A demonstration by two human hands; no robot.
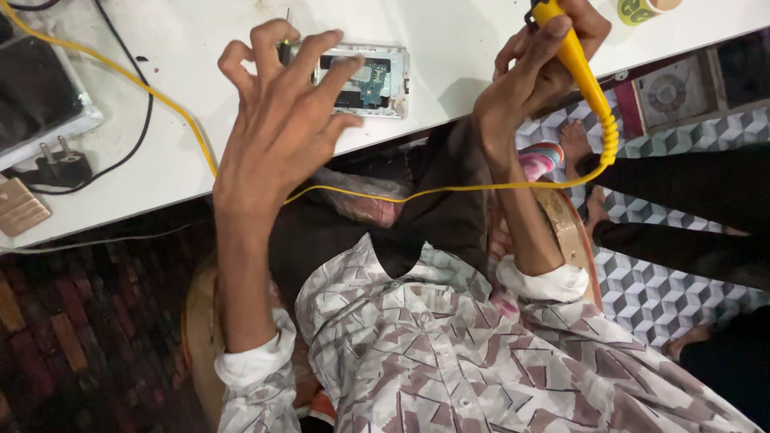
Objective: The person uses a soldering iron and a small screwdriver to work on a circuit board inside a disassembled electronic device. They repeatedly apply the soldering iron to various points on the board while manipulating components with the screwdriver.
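Fingers [317, 50] of left hand [277, 120] overlap opened phone [365, 80].

A round yellow-green roll with printed lettering [646, 9] stands at the white table's [449, 48] far right edge.

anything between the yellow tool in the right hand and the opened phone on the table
Nothing visible does. The right hand holds the yellow tool above the white table, right of the opened phone; bare tabletop lies between them. The left hand steadies the phone's left end.
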